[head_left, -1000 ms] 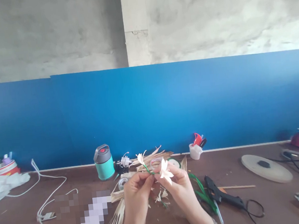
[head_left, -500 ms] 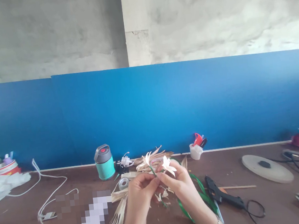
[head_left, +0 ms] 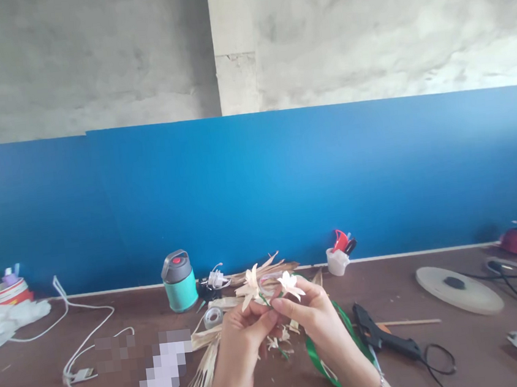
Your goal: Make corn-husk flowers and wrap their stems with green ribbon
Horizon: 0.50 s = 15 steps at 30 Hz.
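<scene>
Two pale artificial flowers on green stems are held up in front of me over the table. My left hand (head_left: 249,330) is closed, thumb and fingers pinching the stem of the left flower (head_left: 250,288). The right flower (head_left: 290,284) has its stem pinched in my right hand (head_left: 305,311), which wears a bracelet. The two hands nearly meet where the green stems come together; the fingers hide the lower stems. Below them on the table lie small white flowers (head_left: 279,340) with a bit of green. Green ribbon (head_left: 320,359) lies beside and under my right forearm.
Dried husk strips (head_left: 207,365) and a tape roll (head_left: 213,317) lie left of my hands, near a teal flask (head_left: 180,288). On the right are a black glue gun (head_left: 384,334), a wooden stick (head_left: 413,322), a pen cup (head_left: 338,262) and a round pale disc (head_left: 461,301). White cables (head_left: 70,355) run at left.
The left flower has turned, so its petals now open wider toward me and lean left. The right flower has turned slightly. Both hands stay in nearly the same place.
</scene>
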Motion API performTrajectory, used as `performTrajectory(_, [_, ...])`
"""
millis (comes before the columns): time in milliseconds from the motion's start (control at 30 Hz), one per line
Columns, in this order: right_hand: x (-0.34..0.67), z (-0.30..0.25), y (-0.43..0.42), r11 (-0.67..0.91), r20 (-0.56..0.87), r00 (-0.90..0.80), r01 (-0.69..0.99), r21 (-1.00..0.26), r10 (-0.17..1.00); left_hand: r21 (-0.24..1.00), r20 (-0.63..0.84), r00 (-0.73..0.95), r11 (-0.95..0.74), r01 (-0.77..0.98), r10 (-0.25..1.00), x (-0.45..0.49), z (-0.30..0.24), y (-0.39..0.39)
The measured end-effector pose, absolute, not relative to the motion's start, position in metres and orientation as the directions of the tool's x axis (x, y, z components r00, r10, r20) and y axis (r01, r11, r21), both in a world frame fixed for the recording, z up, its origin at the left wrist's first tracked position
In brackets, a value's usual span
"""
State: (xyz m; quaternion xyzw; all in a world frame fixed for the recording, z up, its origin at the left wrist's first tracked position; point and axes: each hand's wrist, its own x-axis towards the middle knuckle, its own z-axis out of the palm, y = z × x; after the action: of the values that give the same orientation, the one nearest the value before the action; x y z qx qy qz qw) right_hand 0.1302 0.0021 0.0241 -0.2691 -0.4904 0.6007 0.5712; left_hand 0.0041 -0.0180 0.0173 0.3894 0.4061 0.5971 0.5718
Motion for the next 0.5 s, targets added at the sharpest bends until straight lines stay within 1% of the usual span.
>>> performTrajectory(200, [0.1300, 0.0222, 0.0059, 0.079, 0.184, -0.175, -0.482, -0.873, 0.967, 0.935, 0.053, -0.031, -0.061, -0.349, 0.998, 0.0030, 0.0124, -0.0128])
performTrajectory(333, [0.1303, 0.0217, 0.0076, 0.036, 0.161, -0.211, -0.499, -0.866, 0.964, 0.942, 0.069, 0.001, -0.065, -0.328, 0.998, 0.0035, 0.0148, -0.0144])
performTrajectory(433, [0.1297, 0.0209, 0.0067, 0.033, 0.159, -0.206, -0.507, -0.861, 0.966, 0.929, 0.050, -0.014, -0.051, -0.367, 0.999, 0.0040, 0.0162, -0.0151])
performTrajectory(500, [0.1294, 0.0208, 0.0060, 0.064, 0.175, -0.190, -0.482, -0.874, 0.966, 0.910, 0.023, -0.035, -0.036, -0.412, 0.999, 0.0030, 0.0160, -0.0142])
